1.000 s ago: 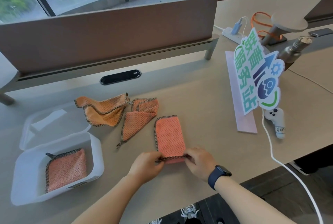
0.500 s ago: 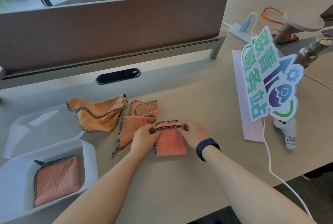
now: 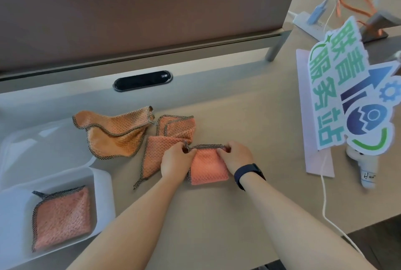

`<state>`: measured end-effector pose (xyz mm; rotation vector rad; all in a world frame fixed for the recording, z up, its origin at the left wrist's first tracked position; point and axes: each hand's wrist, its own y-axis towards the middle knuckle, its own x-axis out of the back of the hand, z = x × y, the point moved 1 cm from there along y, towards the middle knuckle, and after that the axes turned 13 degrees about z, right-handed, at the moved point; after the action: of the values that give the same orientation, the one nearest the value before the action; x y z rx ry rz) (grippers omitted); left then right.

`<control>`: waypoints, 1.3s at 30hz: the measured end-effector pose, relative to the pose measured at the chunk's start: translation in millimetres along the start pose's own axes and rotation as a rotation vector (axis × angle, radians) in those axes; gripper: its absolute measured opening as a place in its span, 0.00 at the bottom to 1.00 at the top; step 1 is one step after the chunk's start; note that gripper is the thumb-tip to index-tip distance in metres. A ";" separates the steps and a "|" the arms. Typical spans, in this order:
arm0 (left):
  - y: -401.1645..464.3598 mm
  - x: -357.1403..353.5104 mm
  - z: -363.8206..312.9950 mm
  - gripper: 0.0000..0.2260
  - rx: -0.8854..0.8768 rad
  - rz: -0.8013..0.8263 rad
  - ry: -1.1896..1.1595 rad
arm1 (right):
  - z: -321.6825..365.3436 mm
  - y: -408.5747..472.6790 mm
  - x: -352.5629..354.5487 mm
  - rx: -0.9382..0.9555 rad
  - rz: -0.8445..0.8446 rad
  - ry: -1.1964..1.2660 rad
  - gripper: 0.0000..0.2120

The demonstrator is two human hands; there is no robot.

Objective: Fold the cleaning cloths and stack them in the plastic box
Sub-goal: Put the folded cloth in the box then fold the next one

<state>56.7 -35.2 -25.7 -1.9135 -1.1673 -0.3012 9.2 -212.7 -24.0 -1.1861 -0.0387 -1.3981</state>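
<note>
A pink-orange cleaning cloth [image 3: 207, 169] with a dark hem lies folded into a small square on the desk. My left hand [image 3: 174, 161] pinches its far left corner and my right hand [image 3: 235, 155] pinches its far right corner, with the folded edge stretched between them. Left of it a second pink cloth [image 3: 167, 139] lies loosely crumpled. Further left sits an orange cloth [image 3: 115, 134], unfolded and rumpled. The white plastic box [image 3: 102, 185] stands open at the lower left, holding one folded pink cloth [image 3: 61, 217].
The box's clear lid [image 3: 43, 141] lies flat behind it. A brown divider panel [image 3: 141, 13] runs along the back. On the right stand a colourful sign [image 3: 355, 96], a white controller [image 3: 365, 169] with a white cable [image 3: 325, 200], and a power strip [image 3: 308, 23].
My hands carried the near edge of the long cloth away from me and laid it over the far edge, halving it into a square. The view has shifted closer.
</note>
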 end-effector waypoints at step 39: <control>-132.9 153.1 87.4 0.12 -0.185 -0.357 -0.651 | 174.0 -125.4 -52.8 0.616 0.086 0.457 0.11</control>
<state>11.3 152.1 82.0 -2.0194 -1.9775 0.0431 5.2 -29.9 100.1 -0.3477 -0.0875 -1.4098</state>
